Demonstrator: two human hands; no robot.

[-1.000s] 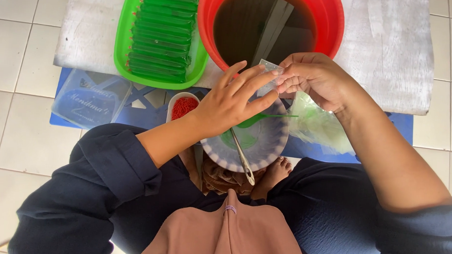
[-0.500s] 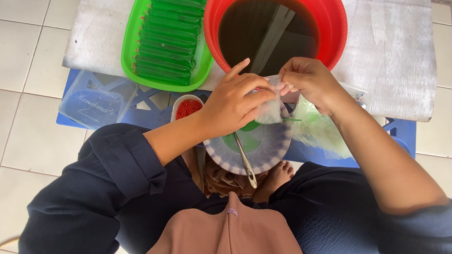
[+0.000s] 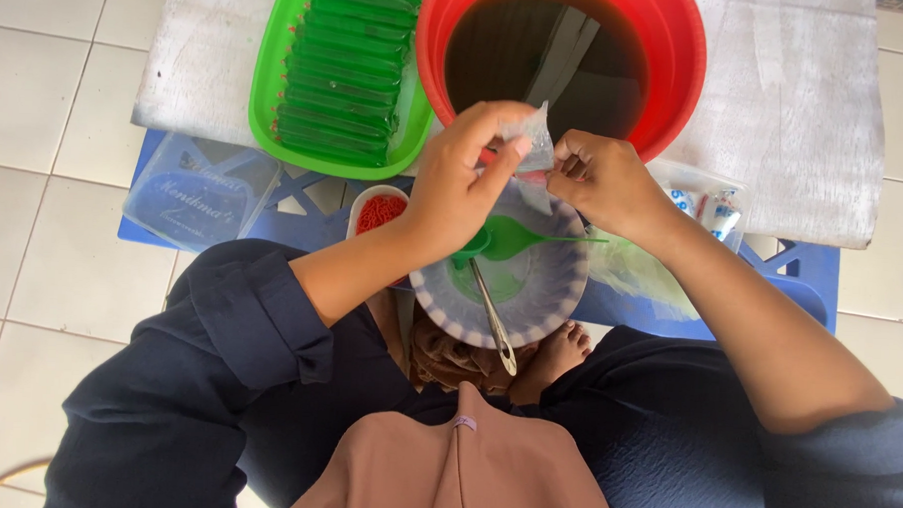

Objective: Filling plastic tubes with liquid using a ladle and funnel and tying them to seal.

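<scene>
- The left hand, just above the middle of the frame, pinches a small clear plastic bag between thumb and fingertips; the other fingers curl loosely around it.
- The right hand, just right of the left one, has its fingertips pressed together on the same bag's edge, so both hands grip it at once.
- The bag hangs in the upper middle of the frame, over the near rim of the red basin and above the round plate.
- The red basin sits at the top centre on a pale board and holds dark liquid.
- The green tray, upper left and touching the basin's side, is packed with rows of long, filled green packets.
- The plate, in the middle of the frame below the hands, carries a green funnel lying on its side and a metal spoon whose handle reaches past the near rim.
- A small white cup of red bits stands just left of the plate, partly behind the left wrist.
- A clear plastic lid lies at the left on a blue surface.
- A pile of clear bags lies to the right, behind the right forearm.
- Bare toes show below the plate.
</scene>
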